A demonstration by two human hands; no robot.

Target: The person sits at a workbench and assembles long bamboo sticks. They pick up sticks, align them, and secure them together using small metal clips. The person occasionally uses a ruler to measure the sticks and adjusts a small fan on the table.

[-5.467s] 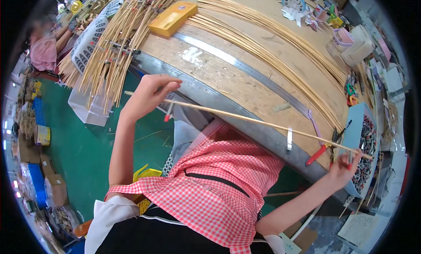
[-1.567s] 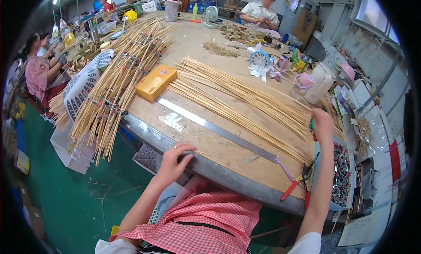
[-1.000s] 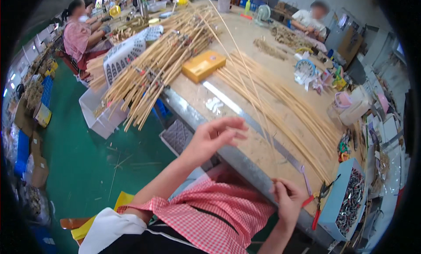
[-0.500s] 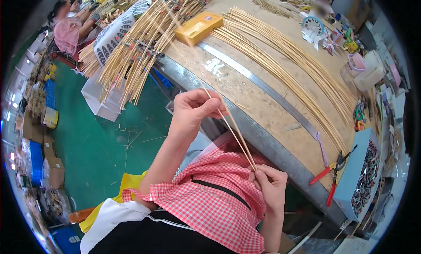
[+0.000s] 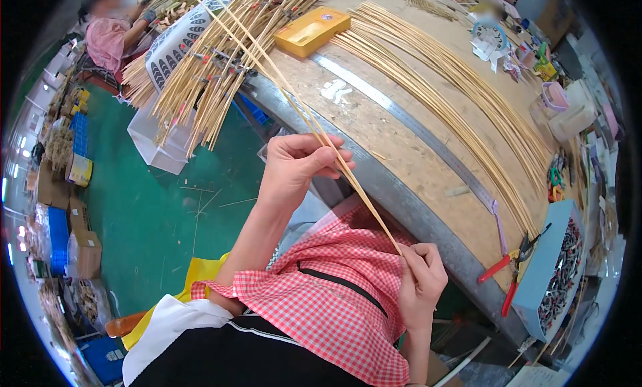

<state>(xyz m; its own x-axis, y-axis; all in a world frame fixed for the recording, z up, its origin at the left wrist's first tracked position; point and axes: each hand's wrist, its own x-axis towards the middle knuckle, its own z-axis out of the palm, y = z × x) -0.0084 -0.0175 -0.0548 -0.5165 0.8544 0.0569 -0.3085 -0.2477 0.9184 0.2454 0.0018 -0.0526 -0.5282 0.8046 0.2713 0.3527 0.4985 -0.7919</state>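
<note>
Two long thin bamboo strips (image 5: 364,198) run slantwise in front of me, over my checked apron. My right hand (image 5: 420,273) pinches their near ends together. Farther up, my left hand (image 5: 304,166) is closed around the strips, thumb against bent fingers. Beyond it they spread slightly apart and reach over the table edge toward the upper left. Close by on the table (image 5: 414,180) lie a long metal ruler (image 5: 428,138) and rows of similar bamboo strips (image 5: 461,86).
A yellow box (image 5: 311,31) stands near bundled, clipped strips (image 5: 200,86) at the left. Red-handled pliers (image 5: 515,270) lie beside a blue box (image 5: 552,273) of small dark clips at the right. A white bin (image 5: 160,143) sits on the green floor. Another person (image 5: 114,36) sits far left.
The strips in my hands now extend steadily toward the upper left, no longer blurred. My right hand has shifted slightly right, and the whole view has moved a little.
</note>
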